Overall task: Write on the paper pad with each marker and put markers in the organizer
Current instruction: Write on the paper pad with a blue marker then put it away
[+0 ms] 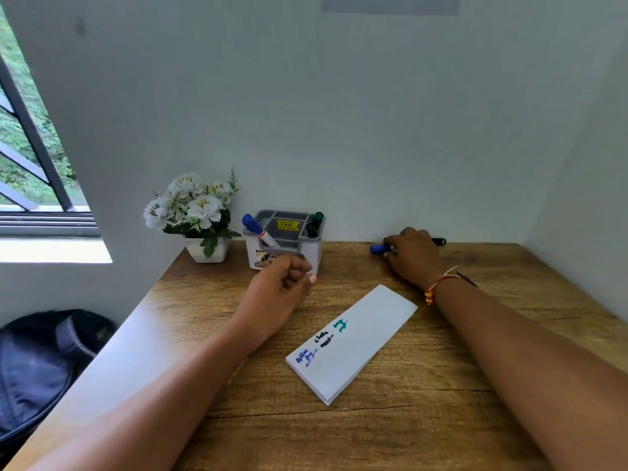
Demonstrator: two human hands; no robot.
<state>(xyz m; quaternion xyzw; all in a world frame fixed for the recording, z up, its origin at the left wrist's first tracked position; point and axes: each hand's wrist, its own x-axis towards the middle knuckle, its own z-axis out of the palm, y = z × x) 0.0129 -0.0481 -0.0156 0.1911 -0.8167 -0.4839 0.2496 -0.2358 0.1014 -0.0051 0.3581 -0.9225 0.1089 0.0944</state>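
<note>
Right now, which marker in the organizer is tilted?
The blue-capped marker, leaning at the left of the organizer; the green marker and black marker stand upright.

White paper pad, lettered blue, black and green, on brown wood-grain desk. Grey-and-white organizer with yellow label; blue-capped marker at left, green marker and black marker at right. Far right, blue marker; far left, white flowers.
</note>
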